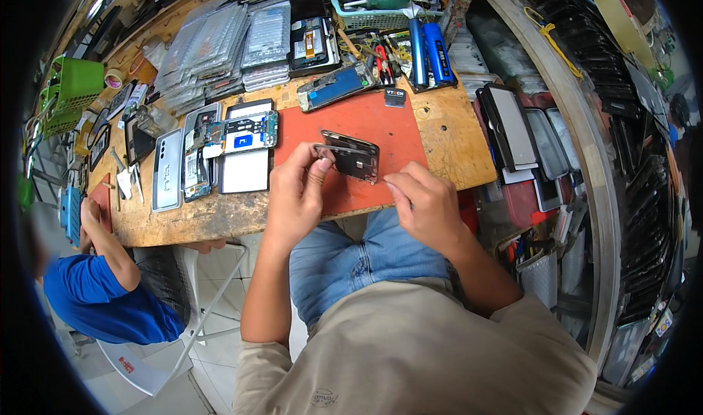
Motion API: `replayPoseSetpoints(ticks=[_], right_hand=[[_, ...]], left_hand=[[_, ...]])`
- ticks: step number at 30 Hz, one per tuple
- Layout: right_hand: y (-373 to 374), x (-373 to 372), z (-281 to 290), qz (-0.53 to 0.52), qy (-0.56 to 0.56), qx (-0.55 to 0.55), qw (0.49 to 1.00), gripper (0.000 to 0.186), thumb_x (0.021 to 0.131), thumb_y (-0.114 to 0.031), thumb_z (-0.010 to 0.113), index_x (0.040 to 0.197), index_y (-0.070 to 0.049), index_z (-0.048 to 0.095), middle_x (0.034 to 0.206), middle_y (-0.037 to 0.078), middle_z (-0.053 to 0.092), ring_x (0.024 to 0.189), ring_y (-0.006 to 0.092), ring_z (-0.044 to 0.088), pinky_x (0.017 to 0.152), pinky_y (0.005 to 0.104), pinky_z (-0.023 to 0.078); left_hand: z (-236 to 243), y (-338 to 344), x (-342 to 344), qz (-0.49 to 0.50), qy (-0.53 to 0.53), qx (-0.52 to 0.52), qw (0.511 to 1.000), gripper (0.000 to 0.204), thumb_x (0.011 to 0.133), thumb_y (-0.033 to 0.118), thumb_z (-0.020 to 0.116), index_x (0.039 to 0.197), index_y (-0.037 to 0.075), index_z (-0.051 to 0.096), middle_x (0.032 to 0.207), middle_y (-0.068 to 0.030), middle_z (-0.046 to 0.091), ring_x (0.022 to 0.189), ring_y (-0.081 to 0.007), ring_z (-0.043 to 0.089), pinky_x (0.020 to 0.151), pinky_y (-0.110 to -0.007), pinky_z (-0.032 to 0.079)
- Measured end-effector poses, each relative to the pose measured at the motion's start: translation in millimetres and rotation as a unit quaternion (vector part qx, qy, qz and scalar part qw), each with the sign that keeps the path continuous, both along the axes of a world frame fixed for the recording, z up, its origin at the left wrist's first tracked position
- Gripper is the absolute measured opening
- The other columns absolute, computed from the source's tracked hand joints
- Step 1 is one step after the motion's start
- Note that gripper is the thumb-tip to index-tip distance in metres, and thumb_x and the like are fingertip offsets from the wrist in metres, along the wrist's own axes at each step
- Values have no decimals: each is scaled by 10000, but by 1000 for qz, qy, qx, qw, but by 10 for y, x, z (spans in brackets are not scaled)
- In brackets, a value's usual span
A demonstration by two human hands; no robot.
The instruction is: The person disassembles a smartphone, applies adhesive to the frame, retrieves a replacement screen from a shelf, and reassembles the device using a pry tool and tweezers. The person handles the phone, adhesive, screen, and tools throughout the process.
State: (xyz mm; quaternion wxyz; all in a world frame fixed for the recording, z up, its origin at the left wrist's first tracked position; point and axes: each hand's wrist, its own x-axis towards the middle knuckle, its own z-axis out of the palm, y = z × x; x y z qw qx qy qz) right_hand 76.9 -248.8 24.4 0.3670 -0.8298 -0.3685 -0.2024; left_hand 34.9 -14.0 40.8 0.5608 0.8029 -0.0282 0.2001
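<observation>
Your left hand (pixel 299 188) pinches the left end of a thin grey piece (pixel 350 150) between thumb and fingers. That piece lies across the dark phone body (pixel 360 164) in the view; it is too small and edge-on for me to tell whether it is a tool or part of the phone. The phone body is in front of you, over the red mat (pixel 403 140) and between your two hands.

Your right hand (pixel 428 201) is bent, its thumb and forefinger narrowly apart beside the phone's lower right corner; I cannot tell whether they grip anything there.

Beyond the phone, a blue-faced phone frame (pixel 338 87) lies slanted at the mat's far edge, with a small black card (pixel 395 98) to its right. To your left, opened devices with exposed boards (pixel 249 132) rest on the wooden table (pixel 458 148). Farther left sits a person in a blue shirt (pixel 110 298).
</observation>
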Motion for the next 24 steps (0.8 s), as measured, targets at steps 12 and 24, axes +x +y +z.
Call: replayPoseSetpoints(ticks=[12, 24], right_hand=[[-3, 57, 303, 11, -15, 60, 998, 222, 859, 33, 787, 1068, -28, 742, 891, 106, 663, 693, 311, 693, 589, 415, 541], [66, 5, -33, -3, -1, 65, 998, 229, 859, 66, 777, 1075, -5, 745, 889, 124, 661, 694, 323, 693, 592, 415, 545]], left_hand=[[145, -71, -26, 3, 7, 72, 997, 90, 1082, 62, 643, 1108, -15, 682, 916, -158, 743, 761, -283, 705, 738, -352, 552], [145, -49, -33, -13, 25, 57, 998, 96, 1096, 58, 628, 1090, -35, 651, 916, -146, 726, 808, -220, 670, 769, -340, 533]])
